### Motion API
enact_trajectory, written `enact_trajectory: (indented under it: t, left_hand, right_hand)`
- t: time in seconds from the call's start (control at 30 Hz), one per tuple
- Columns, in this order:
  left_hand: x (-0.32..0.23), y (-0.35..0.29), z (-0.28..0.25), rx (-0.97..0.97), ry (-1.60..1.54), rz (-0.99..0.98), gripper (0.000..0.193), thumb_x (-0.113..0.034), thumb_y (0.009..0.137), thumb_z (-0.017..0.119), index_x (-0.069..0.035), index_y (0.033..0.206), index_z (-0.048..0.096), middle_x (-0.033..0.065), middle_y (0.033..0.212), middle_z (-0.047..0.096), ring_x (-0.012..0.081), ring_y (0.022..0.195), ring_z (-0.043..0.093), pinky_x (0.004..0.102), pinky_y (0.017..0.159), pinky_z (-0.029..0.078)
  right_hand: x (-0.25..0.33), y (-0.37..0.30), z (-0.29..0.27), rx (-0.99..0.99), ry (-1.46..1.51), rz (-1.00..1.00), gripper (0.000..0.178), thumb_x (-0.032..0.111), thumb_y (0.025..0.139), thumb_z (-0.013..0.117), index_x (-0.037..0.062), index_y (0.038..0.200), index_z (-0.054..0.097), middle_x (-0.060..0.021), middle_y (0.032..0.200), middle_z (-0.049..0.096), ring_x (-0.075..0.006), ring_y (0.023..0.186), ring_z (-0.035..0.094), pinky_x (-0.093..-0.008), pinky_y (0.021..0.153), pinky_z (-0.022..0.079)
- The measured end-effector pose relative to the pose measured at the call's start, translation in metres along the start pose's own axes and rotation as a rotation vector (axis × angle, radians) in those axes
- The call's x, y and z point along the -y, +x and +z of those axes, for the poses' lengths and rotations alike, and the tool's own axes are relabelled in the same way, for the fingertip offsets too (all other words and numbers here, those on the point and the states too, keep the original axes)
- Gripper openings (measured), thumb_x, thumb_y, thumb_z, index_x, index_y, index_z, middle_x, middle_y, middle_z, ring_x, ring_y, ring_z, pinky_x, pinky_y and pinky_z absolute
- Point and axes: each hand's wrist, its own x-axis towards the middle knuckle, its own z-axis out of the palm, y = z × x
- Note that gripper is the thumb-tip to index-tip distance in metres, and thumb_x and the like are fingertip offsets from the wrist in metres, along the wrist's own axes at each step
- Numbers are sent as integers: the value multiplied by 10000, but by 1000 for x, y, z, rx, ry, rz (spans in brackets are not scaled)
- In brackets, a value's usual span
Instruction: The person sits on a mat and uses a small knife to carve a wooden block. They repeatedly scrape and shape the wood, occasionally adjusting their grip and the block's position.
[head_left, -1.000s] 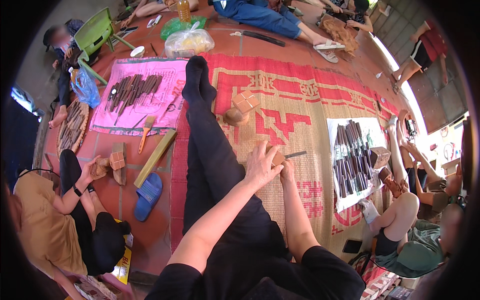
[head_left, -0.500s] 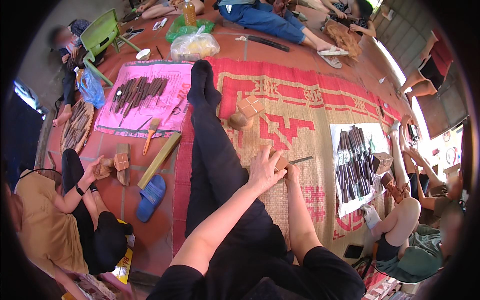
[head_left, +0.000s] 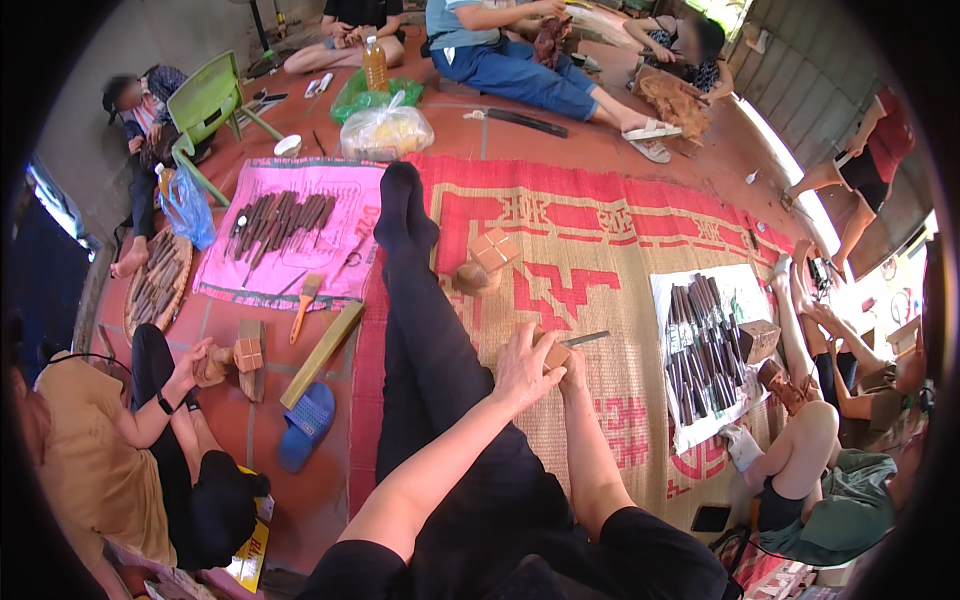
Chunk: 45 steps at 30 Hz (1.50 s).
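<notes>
Woven mat: straw-coloured with red borders and motifs (head_left: pixel 600 375); the person's crossed, dark-clad legs (head_left: pixel 430 300) cover part of it.
White sheet: at the mat's right (head_left: pixel 740 285), under rows of dark, slender tools (head_left: pixel 705 345); individual tips are too small to make out.
Left hand: draped over the wooden block from the left, fingers bent and grasping it (head_left: pixel 525 372); they hide much of its upper face.
Right hand: at the block's right end, fingers curled in close (head_left: pixel 574 372); whether they grip the block, the strip or both, I cannot tell.
Wooden block: between the two hands, above the mat just right of the legs (head_left: pixel 557 354); reddish-brown, flat-faced, with straight edges where it shows. Its left part is under the fingers, so its full outline cannot be read.
Metal strip: narrow, flat, dull grey (head_left: pixel 588 339), jutting up and rightward from beside the block; the near end is hidden at the right hand, and any handle with it.
</notes>
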Motion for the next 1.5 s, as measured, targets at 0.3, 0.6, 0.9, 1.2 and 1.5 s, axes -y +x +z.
enact_trajectory:
  t: [0.3,0.6,0.9,1.2,1.5]
  left_hand:
    - [4,1,-1,-45,1,7,576,-289,698,725,-79,1199,531,181,1222,429,357,1113,456,456,906,405]
    - [0,0,1,-8,-9,-1,593,-301,709,718,-85,1224,517,186,1244,414,357,1111,443,455,922,387]
    - [3,0,1,1,19,6,608,-326,725,702,-93,1252,506,200,1263,403,371,1144,427,466,937,376]
    - [0,4,0,41,-14,-28,630,-350,723,688,-107,1271,495,210,1294,381,388,1162,411,461,967,359]
    - [5,0,1,35,-40,-28,627,-301,713,713,-101,1266,495,199,1285,372,375,1174,400,467,949,381]
  right_hand:
    - [7,-2,0,20,-23,-2,155,55,724,619,-50,838,602,-127,760,629,-217,643,622,-322,539,488]
    - [-7,-2,-14,-11,62,-9,135,23,734,608,-41,853,610,-110,781,627,-231,663,627,-313,577,508]
    - [1,-27,-17,-14,89,26,115,56,767,618,-41,828,603,-137,763,632,-235,627,629,-318,511,504]
    - [0,-16,-10,-65,-33,-60,143,103,769,626,-16,846,611,-99,752,613,-190,581,592,-286,483,452]
    - [-3,-26,-11,-6,78,-59,167,88,777,625,-56,861,611,-122,776,638,-229,665,634,-332,589,531]
